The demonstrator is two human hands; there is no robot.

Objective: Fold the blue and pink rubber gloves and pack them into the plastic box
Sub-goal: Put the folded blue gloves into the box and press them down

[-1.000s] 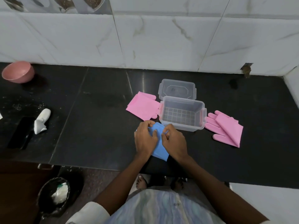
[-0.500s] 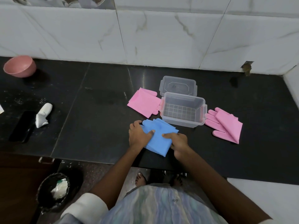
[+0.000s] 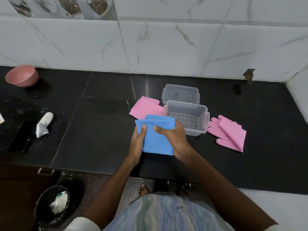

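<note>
I hold the folded blue gloves lifted off the black counter, just in front of the clear plastic box. My left hand grips their left edge with the thumb on top. My right hand clasps their right side, close to the box's near left corner. The box stands open and holds nothing; its lid lies flat behind it. One folded pink glove lies left of the box. Another pink glove, folded over with fingers showing, lies to its right.
A pink bowl sits at the far left by the tiled wall. A white crumpled item and a black phone lie at the left. A bin stands on the floor below the counter's front edge.
The blue gloves were pressed on the counter under both hands; now both hands have lifted them up and toward the box.
</note>
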